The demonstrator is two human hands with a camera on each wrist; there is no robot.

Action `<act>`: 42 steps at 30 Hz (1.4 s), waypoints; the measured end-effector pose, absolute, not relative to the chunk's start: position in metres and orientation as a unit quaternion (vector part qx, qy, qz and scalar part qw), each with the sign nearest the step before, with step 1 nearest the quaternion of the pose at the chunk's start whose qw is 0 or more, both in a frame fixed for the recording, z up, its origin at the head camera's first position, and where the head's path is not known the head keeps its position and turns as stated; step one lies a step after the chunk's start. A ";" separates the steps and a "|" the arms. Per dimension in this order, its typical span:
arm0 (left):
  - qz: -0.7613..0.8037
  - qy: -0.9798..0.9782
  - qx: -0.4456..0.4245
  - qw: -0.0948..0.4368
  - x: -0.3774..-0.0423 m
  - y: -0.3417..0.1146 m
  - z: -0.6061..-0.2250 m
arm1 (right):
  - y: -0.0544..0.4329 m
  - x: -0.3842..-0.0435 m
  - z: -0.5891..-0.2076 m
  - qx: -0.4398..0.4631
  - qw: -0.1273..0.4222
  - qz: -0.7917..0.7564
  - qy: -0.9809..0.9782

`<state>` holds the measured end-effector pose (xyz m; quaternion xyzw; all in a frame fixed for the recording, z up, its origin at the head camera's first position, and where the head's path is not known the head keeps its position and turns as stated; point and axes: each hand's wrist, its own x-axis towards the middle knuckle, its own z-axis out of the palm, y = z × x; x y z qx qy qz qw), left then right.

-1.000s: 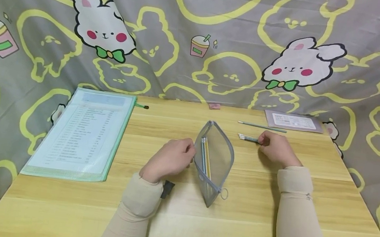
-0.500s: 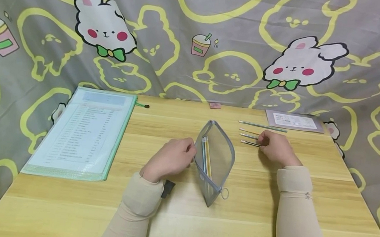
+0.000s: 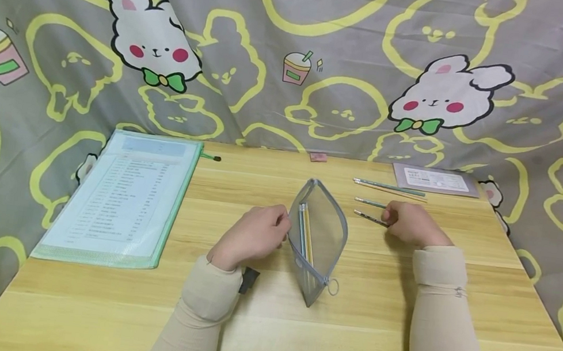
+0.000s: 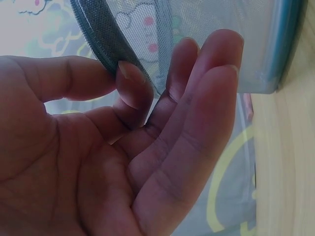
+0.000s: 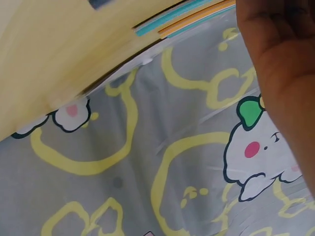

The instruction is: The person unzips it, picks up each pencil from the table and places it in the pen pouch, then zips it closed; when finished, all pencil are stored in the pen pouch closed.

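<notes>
My left hand [image 3: 256, 230] pinches the left rim of a grey mesh zip pouch [image 3: 325, 227], which stands with its mouth spread. In the left wrist view, thumb and index finger meet at the dark zip edge [image 4: 106, 32]; the other fingers are extended beside the mesh. Several pencils [image 3: 308, 233] stand inside the pouch. To its right, my right hand [image 3: 414, 222] has curled fingers over a teal pencil [image 3: 372, 202] and a black pencil [image 3: 370, 217], whose white ends point left. Their other ends are hidden beneath the hand.
Behind the right hand lie a green pencil [image 3: 390, 186] and a thin yellowish pencil [image 3: 404, 194], side by side. A grey labelled packet [image 3: 437, 180] sits at the back right, a small pink eraser-like block [image 3: 318, 157] at the back. A green-edged document folder [image 3: 117, 197] covers the left side.
The bunched pencils at my right hand have spread apart. The yellowish one has gone back beside the green pencil, and the hand has shifted slightly toward me. The left hand and pouch stay put.
</notes>
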<state>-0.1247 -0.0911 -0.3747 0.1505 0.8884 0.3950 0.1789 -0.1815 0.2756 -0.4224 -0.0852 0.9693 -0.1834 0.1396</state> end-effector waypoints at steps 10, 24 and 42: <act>0.395 0.888 0.152 0.178 -0.125 -0.092 -0.376 | 0.268 -0.183 -0.421 -0.079 0.141 -0.203 0.966; 0.398 0.887 0.148 0.181 -0.124 -0.092 -0.375 | 0.236 -0.165 -0.375 -0.071 0.059 -0.387 0.917; 0.395 0.889 0.144 0.180 -0.124 -0.092 -0.375 | 0.142 -0.129 -0.344 -0.068 0.141 -0.476 0.865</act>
